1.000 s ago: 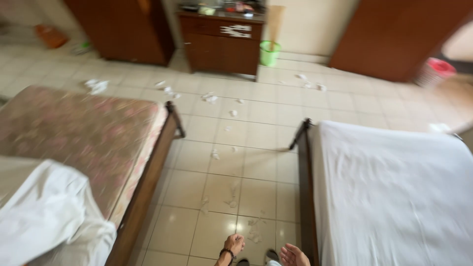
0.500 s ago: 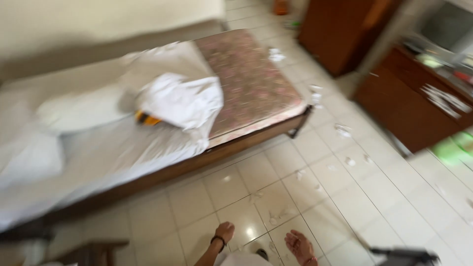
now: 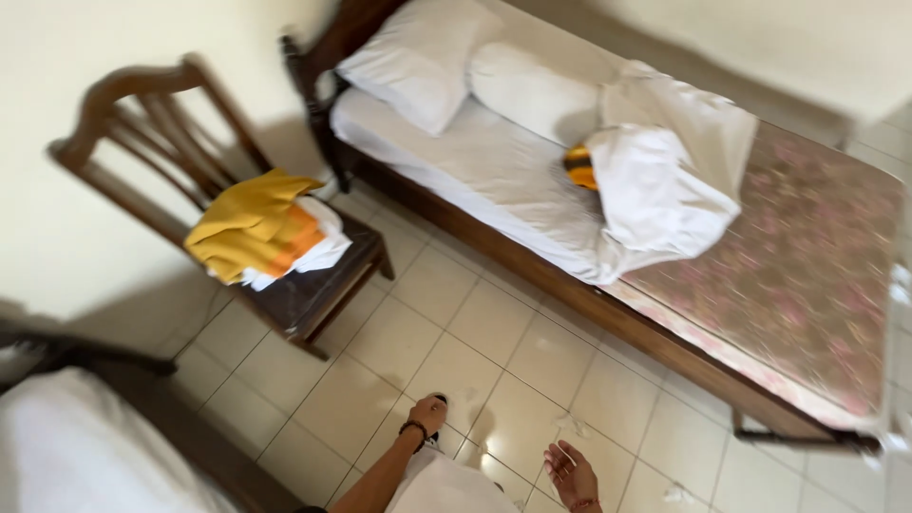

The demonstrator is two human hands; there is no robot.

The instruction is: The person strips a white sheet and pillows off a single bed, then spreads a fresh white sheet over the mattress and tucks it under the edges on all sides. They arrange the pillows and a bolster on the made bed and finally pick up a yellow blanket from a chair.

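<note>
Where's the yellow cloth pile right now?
In the head view, left of centre: the yellow cloth pile lies on the seat of the wooden chair by the wall, left of the bed.

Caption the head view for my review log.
Empty left hand and right hand hang above tiled floor, between chair with towels and bed.

Both hands hang empty above the tiled floor (image 3: 475, 332): left hand (image 3: 427, 415) loosely curled at six o'clock, right hand (image 3: 571, 472) palm-up beside it.
</note>
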